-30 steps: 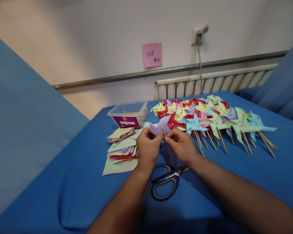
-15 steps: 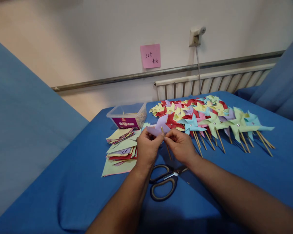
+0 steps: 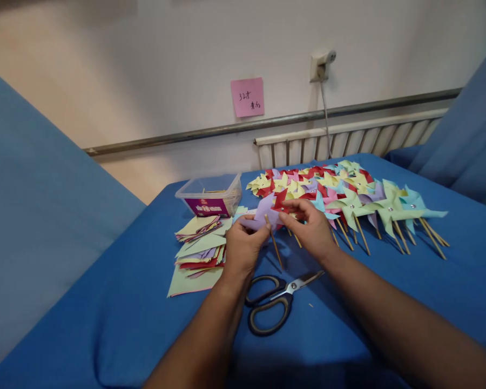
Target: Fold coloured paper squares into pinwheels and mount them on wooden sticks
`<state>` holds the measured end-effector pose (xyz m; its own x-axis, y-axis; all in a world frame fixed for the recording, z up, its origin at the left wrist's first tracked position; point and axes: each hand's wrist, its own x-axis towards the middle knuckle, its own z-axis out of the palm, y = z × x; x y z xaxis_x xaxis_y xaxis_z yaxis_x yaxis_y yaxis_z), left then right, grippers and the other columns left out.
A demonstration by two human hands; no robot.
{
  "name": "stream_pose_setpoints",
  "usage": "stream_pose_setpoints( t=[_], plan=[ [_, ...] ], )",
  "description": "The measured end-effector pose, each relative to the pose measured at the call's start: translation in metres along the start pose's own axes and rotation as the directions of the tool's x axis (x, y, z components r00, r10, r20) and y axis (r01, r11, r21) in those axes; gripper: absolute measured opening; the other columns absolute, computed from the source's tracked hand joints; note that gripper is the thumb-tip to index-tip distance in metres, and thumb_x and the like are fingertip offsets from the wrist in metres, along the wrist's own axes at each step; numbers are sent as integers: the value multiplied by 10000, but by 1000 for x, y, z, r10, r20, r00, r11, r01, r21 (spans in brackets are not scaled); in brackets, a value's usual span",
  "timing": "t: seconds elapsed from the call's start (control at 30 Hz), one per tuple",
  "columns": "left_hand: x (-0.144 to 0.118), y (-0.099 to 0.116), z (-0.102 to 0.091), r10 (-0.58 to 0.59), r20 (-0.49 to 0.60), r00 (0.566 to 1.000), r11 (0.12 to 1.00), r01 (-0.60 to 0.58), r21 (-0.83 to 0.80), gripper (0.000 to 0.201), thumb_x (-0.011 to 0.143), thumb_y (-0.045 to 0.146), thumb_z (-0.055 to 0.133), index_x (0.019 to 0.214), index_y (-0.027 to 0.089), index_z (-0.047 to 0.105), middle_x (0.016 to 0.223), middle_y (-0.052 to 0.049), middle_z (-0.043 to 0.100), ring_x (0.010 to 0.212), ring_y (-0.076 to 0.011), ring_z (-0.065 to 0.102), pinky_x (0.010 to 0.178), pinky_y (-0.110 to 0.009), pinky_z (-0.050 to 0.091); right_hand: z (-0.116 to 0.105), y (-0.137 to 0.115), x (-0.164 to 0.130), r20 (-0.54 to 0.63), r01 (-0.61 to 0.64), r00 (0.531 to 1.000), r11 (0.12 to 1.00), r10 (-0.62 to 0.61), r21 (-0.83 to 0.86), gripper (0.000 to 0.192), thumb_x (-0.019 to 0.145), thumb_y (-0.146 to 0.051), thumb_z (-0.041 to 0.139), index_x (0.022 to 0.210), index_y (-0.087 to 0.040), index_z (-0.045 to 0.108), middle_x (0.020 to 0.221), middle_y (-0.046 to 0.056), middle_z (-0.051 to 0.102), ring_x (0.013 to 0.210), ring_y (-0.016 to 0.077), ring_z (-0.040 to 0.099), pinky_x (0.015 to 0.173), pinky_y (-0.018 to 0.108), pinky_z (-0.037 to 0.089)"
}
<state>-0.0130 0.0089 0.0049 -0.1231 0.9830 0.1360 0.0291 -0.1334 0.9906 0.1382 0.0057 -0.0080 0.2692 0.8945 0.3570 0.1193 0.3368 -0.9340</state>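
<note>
My left hand [image 3: 245, 243] is closed on a purple paper pinwheel [image 3: 265, 208], its thumb pressed near the top of a thin wooden stick [image 3: 276, 249] that slants down from the paper. At the pinwheel's right edge is my right hand [image 3: 310, 227], with thumb and fingertips curled about the paper; the exact contact is partly hidden. Below the hands lie dark-handled scissors [image 3: 285, 297], blades parted and pointing right. To the left of my left hand sits a stack of coloured paper [image 3: 200, 251] in green, yellow, red and purple.
Finished pinwheels [image 3: 350, 205] in many colours cover the back right of the blue-covered table [image 3: 125, 308], sticks pointing forward. A clear plastic box [image 3: 210, 194] with thin sticks inside stands at the back left. Behind are a wall pipe [image 3: 210, 131] and a radiator [image 3: 348, 141].
My right hand has moved off the stick, slightly up and right, to the pinwheel's edge, its fingers spreading somewhat. My left hand keeps its hold. More of the scissor blades now shows.
</note>
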Motion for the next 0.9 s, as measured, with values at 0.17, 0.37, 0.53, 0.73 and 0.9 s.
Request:
stream_pose_setpoints(
  t=[0.17,0.37,0.53,0.73,0.9],
  plan=[
    [-5,6,4,-28,78,997,995,20,102,296,537,280,820,753,162,656,647,32,631,597,-123,538,580,-235,412,1,6,6,289,-191,950,954,120,232,318,673,-451,773,808,-178,681,753,15,685,700,164,608,706,313,490],
    [-5,6,5,-34,82,996,997,28,73,319,530,276,821,779,156,662,663,27,633,601,-126,544,579,-238,407,2,4,4,309,-136,947,983,92,125,324,725,-476,722,622,-184,626,603,-22,605,611,129,518,623,269,424],
    [-6,8,5,-53,84,995,998,50,44,358,525,274,828,811,147,653,671,22,639,600,-134,558,568,-245,419,4,-2,1,281,-129,956,982,87,135,294,726,-438,716,612,-191,603,595,-27,597,592,124,508,614,266,417],
    [-9,9,7,-77,85,993,997,78,-8,334,512,246,833,771,156,643,665,26,657,594,-128,571,581,-239,437,3,1,3,291,-169,950,970,113,174,314,702,-463,746,616,-184,628,599,-21,617,605,131,527,626,272,435],
    [-6,4,8,-187,139,972,965,209,-160,390,495,245,854,818,150,657,739,-15,719,647,-159,641,648,-270,486,2,9,5,333,-251,929,936,161,246,383,670,-523,780,637,-170,634,615,-11,634,606,133,550,647,284,467]
  ],
)
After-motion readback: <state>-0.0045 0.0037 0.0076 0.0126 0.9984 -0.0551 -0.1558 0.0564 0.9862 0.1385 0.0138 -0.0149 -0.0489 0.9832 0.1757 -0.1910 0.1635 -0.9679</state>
